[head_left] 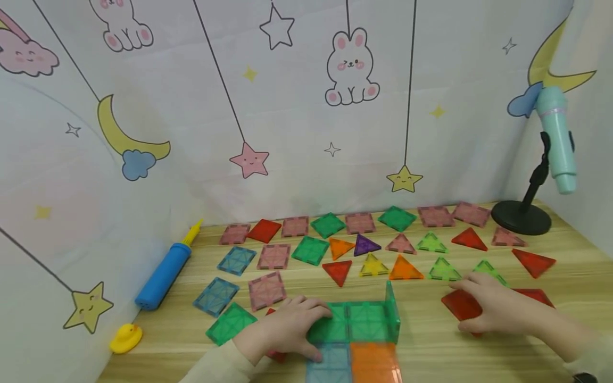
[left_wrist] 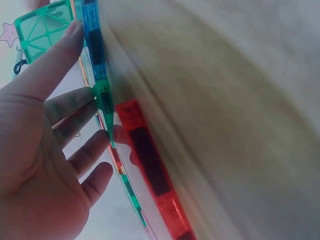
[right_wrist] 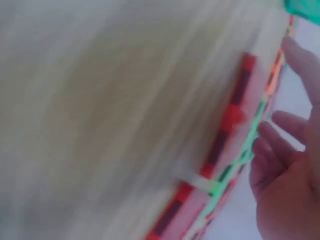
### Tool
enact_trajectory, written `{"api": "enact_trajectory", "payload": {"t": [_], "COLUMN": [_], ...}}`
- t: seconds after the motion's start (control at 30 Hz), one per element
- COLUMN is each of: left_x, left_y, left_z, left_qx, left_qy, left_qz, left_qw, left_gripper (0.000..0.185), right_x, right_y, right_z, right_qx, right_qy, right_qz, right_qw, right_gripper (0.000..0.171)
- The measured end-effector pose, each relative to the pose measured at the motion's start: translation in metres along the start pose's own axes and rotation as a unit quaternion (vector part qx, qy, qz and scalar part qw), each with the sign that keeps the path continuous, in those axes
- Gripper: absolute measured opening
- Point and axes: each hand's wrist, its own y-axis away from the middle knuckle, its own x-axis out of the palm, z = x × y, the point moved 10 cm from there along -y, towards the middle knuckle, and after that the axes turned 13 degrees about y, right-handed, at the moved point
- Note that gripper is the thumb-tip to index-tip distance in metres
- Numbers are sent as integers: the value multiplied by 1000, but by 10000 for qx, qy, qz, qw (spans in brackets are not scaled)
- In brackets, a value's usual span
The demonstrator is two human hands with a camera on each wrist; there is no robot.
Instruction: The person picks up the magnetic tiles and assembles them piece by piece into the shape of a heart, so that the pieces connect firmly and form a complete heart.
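tiles of translucent plastic, square and triangular, lay spread flat over the wooden bench (head_left: pixel 479 351). step in hand looked like building: a joined patch of green floor tiles (head_left: pixel 356 322) with a blue tile (head_left: pixel 330 364) and an orange tile (head_left: pixel 374 363) sat at the near edge, and one green wall tile (head_left: pixel 391 308) stood upright on its right side. left hand (head_left: pixel 282 330) lay flat on the left green tile, fingers nearly straight, pressing and not curled round anything; a red piece peeked out from under the palm. right hand (head_left: pixel 498 308) rested over a red square tile (head_left: pixel 462 306) well right of the build, fingers relaxed on top; whether that grip had actually closed on it couldn't be told, wrist view too blurred. judged next move: lift the red square, carry it left, meet an open edge squarely while the left hand steadies the base. tiles looked hard, glossy, see-through with ribbed frames and diagonal cross patterns; edges probably snap together. loose red triangles (head_left: pixel 533 261) and green triangles (head_left: pixel 442 270) sat just beyond the right hand.
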Motion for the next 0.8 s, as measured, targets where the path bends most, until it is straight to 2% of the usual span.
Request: {"api": "enact_trajectory", "payload": {"t": [0.13, 0.2, 0.3, 0.43, 0.57, 0.7, 0.8], "left_x": [0, -1, -6, -19, -31, -34, -34], "left_y": [0, 0, -4, -16, -33, -50, -61], "left_z": [-2, -3, -6, -18, -31, -38, -42], "left_qx": [4, 22, 71, 206, 335, 241, 136], "left_qy": [-96, -115, 27, 528, 1062, 1677, 2194], "left_qz": [35, 81, 51, -287, -641, -728, -743], "left_qw": [9999, 9999, 10000, 9980, 9917, 9829, 9727], "left_gripper": [64, 65, 69, 78, 82, 80, 79], "right_x": [9, 9, 9, 10, 10, -1, -10], "right_y": [4, 4, 2, -2, -1, 5, 12], "right_z": [11, 21, 24, 22, 33, 53, 73], "right_qx": [-504, -681, -425, -31, -154, -525, -1134], "right_qy": [139, 137, 148, 216, 158, -26, -409], "right_qz": [-52, -215, -279, -214, -272, -854, -1427], "right_qw": [9986, 9974, 9986, 9995, 9994, 9950, 9824], "right_gripper": [60, 59, 69, 77, 81, 86, 81]}}
